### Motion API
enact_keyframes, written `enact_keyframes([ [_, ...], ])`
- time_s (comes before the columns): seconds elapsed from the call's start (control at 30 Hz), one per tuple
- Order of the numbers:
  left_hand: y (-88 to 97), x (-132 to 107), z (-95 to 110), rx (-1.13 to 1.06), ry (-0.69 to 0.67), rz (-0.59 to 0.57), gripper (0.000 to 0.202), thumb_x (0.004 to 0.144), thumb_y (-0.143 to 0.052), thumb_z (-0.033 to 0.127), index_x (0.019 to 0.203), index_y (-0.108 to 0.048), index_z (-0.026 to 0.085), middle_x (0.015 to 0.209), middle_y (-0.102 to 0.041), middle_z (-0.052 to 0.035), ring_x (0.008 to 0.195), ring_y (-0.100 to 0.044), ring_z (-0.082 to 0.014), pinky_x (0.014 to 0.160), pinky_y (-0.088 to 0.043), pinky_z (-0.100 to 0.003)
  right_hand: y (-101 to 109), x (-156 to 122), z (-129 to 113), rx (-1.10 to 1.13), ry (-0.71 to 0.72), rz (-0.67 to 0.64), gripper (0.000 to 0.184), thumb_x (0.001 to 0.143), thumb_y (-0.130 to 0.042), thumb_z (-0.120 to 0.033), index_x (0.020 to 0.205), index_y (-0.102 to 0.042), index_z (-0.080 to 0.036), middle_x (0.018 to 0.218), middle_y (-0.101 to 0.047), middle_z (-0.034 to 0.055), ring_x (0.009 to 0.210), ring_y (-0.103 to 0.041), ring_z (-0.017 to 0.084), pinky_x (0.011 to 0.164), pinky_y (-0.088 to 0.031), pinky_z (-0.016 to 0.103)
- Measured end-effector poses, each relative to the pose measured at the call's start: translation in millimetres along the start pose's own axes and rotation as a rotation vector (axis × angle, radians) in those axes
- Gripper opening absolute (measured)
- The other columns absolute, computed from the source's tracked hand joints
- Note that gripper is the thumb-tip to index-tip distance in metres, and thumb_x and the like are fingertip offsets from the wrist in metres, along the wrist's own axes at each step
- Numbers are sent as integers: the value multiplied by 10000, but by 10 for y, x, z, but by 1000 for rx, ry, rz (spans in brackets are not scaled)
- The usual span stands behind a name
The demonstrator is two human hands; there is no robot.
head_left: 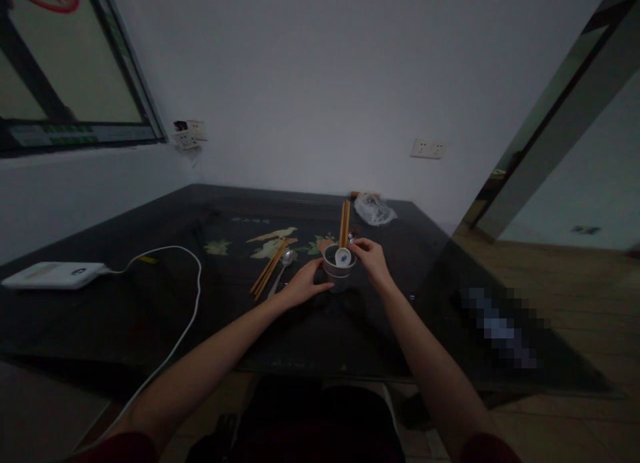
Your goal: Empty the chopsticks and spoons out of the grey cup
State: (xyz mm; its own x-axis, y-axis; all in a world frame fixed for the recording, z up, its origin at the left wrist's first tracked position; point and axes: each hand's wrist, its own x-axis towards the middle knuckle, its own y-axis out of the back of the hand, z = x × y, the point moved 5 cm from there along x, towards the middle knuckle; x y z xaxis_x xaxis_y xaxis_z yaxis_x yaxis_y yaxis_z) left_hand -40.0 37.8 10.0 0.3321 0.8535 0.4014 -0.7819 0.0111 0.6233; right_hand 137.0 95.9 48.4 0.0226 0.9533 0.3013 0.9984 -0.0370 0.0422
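Note:
A grey cup stands on the dark table in front of me. My left hand grips its left side, thumb toward me and fingers round the back. Inside the cup are wooden chopsticks, leaning upright, and a white spoon with a blue mark. My right hand is at the right of the rim with its fingertips pinched together, close to a small shiny metal piece. What the pinch holds is too small to tell. Left of the cup, a metal spoon lies beside more chopsticks.
A crumpled clear plastic bag lies at the back of the table. On the left sits a white device, its white cable looping toward my left arm. A blurred-out object lies at the right.

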Motion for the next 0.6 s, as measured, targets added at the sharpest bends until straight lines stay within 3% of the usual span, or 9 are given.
enact_keyframes([
  [0.17,-16,5,-30,15,1,2,646,731,-698,342,1280,-426,136,1280,-533,-150,1171,-514,-268,1009,-397,-430,16,38,-92,-46,59,38,230,585,-694,-356,625,-628,-139,584,-593,-2,571,-526,126,583,-404,252],
  [0.3,-18,6,-39,10,-13,-11,631,737,-690,341,1276,-433,136,1283,-533,-149,1174,-516,-264,1014,-394,-425,48,45,-302,-33,90,46,231,603,-689,-363,645,-636,-142,606,-618,5,597,-545,130,591,-411,252],
  [0.43,-22,6,-25,5,-13,-25,608,734,-688,325,1261,-452,134,1262,-549,-147,1160,-527,-263,1009,-400,-423,93,67,-651,-27,178,41,239,663,-673,-380,680,-637,-144,656,-642,16,617,-561,129,575,-417,249],
  [0.6,-48,7,-17,-16,-5,-51,613,728,-691,332,1262,-459,138,1290,-535,-148,1187,-510,-268,1028,-381,-434,165,0,-1290,-33,493,114,216,765,-632,-391,774,-609,-177,719,-615,-4,671,-572,113,577,-442,233],
])
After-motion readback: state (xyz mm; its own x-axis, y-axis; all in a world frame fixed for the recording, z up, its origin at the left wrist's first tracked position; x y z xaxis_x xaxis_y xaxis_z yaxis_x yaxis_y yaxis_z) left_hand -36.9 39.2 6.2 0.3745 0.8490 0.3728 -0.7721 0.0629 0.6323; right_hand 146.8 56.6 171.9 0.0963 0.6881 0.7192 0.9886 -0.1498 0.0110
